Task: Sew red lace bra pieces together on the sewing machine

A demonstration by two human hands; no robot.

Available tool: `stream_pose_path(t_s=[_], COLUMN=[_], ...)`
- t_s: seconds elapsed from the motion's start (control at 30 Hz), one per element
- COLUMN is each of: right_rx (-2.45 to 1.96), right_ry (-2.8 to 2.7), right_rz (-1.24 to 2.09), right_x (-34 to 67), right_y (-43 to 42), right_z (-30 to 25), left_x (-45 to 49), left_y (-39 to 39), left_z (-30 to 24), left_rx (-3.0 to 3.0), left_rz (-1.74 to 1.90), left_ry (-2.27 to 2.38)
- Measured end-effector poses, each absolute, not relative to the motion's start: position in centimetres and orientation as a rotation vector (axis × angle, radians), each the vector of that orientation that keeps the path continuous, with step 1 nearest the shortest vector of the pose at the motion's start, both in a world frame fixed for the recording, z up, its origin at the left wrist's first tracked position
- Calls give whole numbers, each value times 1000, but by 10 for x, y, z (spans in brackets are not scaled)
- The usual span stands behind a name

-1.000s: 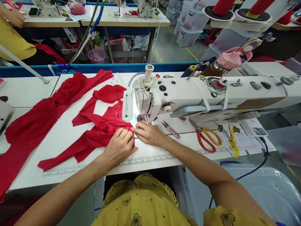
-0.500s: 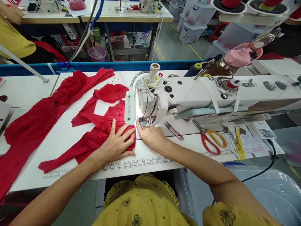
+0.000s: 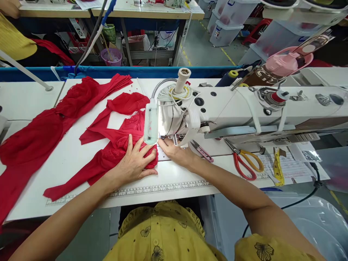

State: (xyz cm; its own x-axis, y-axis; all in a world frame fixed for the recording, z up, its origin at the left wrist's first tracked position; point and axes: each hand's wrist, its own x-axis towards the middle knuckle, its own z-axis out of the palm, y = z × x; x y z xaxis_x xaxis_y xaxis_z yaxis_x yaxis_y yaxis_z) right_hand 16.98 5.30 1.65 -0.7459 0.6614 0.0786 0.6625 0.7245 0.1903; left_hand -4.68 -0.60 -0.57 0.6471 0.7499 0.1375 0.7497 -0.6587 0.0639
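A red lace-trimmed garment lies gathered to the left of the sewing machine, its right edge by the needle area. My left hand rests flat on it, fingers spread, pressing the cloth down. Close in front of the presser foot is my right hand, fingers held together and partly hidden by the machine head; what they pinch, if anything, is out of sight. A pale green clear guard covers part of the cloth near the needle.
Thread snips and red-and-yellow-handled scissors lie right of my right hand, with a yellow tape measure beyond. Another red garment stretches along the left. A ruler strip runs along the table's front. A pink-lidded bottle stands behind the machine.
The camera view has shifted slightly. Both hands keep nearly the same place, with the red cloth's edge showing a little further right beside the left fingers.
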Motion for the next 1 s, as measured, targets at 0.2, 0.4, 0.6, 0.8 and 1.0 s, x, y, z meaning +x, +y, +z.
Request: stream_pose_path(t_s=[0.2, 0.4, 0.6, 0.8, 1.0], right_rx=[-942, -767, -761, -706, -756], right_ry=[-2644, -2477, -2425, -2452, -2466], right_rz=[-6, -8, 26, 45, 100], right_x=[206, 207, 207, 207, 208], right_y=[38, 35, 34, 31, 30], right_z=[0, -15, -20, -20, -21], left_x=[-45, -38, -37, -35, -34], left_y=[10, 24, 27, 30, 35], left_z=[-6, -3, -5, -3, -2], left_rx=[2734, 2691, 2676, 2610, 2598], left_rz=[242, 259, 302, 240, 220], left_ry=[1156, 1107, 1060, 1103, 1056])
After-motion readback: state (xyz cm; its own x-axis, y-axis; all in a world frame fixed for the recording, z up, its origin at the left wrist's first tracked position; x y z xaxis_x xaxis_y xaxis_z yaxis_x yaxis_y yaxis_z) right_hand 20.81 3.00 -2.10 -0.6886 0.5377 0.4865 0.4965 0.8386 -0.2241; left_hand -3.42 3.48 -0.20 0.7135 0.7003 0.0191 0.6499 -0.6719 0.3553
